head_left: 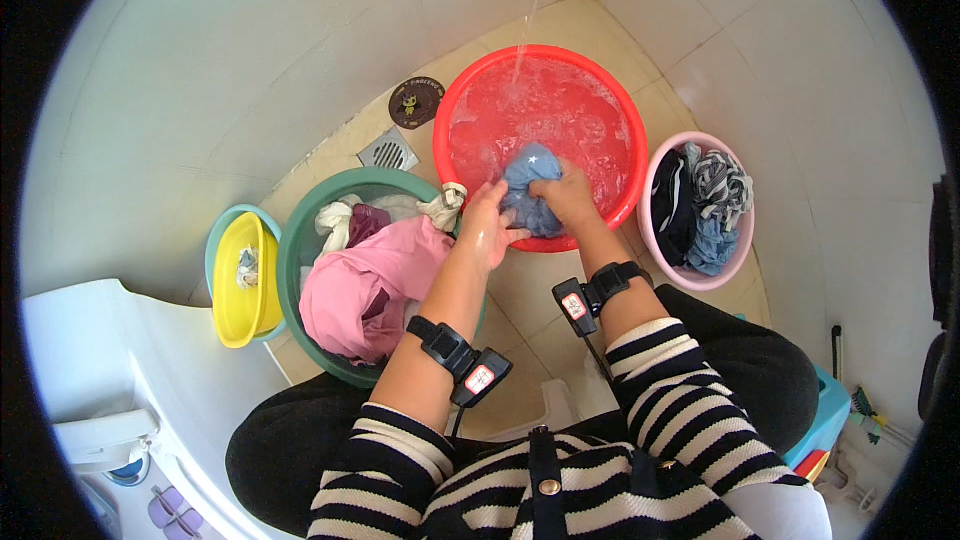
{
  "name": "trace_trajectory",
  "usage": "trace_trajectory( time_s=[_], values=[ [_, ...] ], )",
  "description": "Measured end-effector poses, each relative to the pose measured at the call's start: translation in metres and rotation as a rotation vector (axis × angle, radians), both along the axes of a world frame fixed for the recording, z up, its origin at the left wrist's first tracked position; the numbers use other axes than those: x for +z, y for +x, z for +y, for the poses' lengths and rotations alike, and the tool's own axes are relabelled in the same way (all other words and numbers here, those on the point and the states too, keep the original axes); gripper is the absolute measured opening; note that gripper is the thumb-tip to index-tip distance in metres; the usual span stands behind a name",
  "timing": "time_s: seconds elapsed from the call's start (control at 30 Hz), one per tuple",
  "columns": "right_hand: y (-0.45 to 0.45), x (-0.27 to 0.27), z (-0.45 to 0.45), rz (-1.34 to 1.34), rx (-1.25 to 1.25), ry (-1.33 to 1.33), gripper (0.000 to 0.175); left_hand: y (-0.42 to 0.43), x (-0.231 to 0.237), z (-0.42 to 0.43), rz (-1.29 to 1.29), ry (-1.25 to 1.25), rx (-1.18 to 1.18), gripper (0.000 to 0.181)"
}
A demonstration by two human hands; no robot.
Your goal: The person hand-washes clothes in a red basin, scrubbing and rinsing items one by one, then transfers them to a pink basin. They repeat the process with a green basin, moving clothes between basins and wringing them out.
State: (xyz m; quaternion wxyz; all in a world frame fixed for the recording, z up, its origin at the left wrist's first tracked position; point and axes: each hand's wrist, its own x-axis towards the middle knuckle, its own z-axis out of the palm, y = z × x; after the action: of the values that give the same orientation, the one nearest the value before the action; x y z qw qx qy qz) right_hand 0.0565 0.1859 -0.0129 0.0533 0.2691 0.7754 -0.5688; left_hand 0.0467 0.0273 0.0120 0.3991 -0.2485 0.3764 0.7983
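Observation:
A bunched blue cloth garment (531, 165) with a small white star is held over the near rim of a red plastic basin (637, 142). My left hand (487, 229) grips the garment's left side, its palm turned partly up. From the right, my right hand (566, 191) closes its fingers on the same cloth. Soapy-looking water (555, 101) fills the basin, and a thin stream of water (523, 45) falls into it from above. The lower part of the garment reaches down to the near rim.
Left stands a green tub (289, 292) of clothes, including a pink garment (367, 277). Beyond it are nested yellow basins (232, 307). A pink basin (742, 255) with clothes sits at right. A metal floor drain (388, 153) and a round dark mat (416, 102) lie near the wall.

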Motion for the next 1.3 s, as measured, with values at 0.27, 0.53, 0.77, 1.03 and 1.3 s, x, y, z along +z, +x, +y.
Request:
trace_trajectory(
  time_s=[0.27, 0.53, 0.77, 1.03, 1.3],
  values=[
    [-0.011, 0.098, -0.018, 0.224, -0.032, -0.452, 0.036, -0.013, 0.038, 0.005, -0.011, -0.188, 0.035, 0.074],
    [-0.015, 0.12, -0.018, 0.245, 0.054, -0.686, 0.061, -0.016, 0.05, 0.001, 0.083, 0.282, 0.308, 0.048],
    [-0.008, 0.105, -0.015, 0.255, 0.06, -0.578, 0.088, -0.019, 0.056, 0.007, 0.295, 0.107, 0.306, 0.055],
    [-0.004, 0.108, -0.019, 0.15, 0.02, -1.008, 0.062, -0.022, 0.071, 0.011, 0.23, 0.175, 0.318, 0.06],
    [-0.011, 0.095, -0.031, 0.078, -0.157, -0.951, 0.05, -0.02, 0.062, 0.014, 0.217, -0.056, 0.306, 0.043]
  ],
)
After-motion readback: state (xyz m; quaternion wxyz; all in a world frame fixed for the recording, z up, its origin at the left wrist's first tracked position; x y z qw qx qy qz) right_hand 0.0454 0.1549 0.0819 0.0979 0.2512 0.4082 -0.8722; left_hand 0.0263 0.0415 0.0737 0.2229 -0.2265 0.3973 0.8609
